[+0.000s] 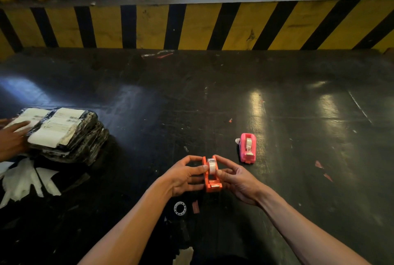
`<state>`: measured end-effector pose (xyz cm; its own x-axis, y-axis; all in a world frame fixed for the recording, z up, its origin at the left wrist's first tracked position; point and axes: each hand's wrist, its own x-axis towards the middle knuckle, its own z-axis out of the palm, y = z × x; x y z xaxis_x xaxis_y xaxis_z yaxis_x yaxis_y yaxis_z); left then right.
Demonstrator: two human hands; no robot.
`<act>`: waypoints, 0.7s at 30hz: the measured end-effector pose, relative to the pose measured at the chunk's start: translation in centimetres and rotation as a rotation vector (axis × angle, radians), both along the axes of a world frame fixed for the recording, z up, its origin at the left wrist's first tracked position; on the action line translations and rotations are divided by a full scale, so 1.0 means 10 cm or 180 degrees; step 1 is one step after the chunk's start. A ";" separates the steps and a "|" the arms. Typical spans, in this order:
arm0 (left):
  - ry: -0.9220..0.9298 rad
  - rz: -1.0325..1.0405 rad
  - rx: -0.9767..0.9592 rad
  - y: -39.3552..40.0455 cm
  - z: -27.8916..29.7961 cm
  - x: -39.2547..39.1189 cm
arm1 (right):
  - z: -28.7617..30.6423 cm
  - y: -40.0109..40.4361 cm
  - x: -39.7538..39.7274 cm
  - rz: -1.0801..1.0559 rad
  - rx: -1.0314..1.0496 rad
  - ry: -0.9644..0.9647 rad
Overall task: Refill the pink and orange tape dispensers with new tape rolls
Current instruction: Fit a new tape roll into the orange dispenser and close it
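I hold the orange tape dispenser (210, 183) between both hands just above the dark table. A white tape roll (211, 165) sits in its cradle. My left hand (185, 176) grips the dispenser's left side, thumb on the roll. My right hand (233, 176) grips its right side, fingers against the roll. The pink tape dispenser (247, 150) stands on the table a little to the right and farther away, with a roll of tape in it. A white empty tape core (180, 208) lies on the table under my left wrist.
A stack of black wrapped parcels with white labels (64, 134) lies at the left, with another person's hand (12, 137) on it. White torn wrapping (25, 181) lies in front of it. A yellow-and-black striped wall (191, 26) borders the table's far edge.
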<state>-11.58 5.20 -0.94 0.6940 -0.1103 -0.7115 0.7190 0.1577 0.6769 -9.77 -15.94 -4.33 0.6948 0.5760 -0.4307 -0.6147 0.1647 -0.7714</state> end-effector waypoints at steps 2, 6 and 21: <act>-0.0042 0.0030 0.0023 -0.01 -0.01 0.00 | -0.01 0.02 0.01 0.0006 -0.0077 -0.0038; -0.0078 0.0113 0.0005 -0.03 -0.03 -0.04 | -0.07 0.04 0.02 0.0086 -0.0190 -0.0147; -0.0165 0.0706 -0.0221 -0.10 -0.19 -0.12 | 0.06 0.02 0.03 0.0903 -0.1576 -0.1736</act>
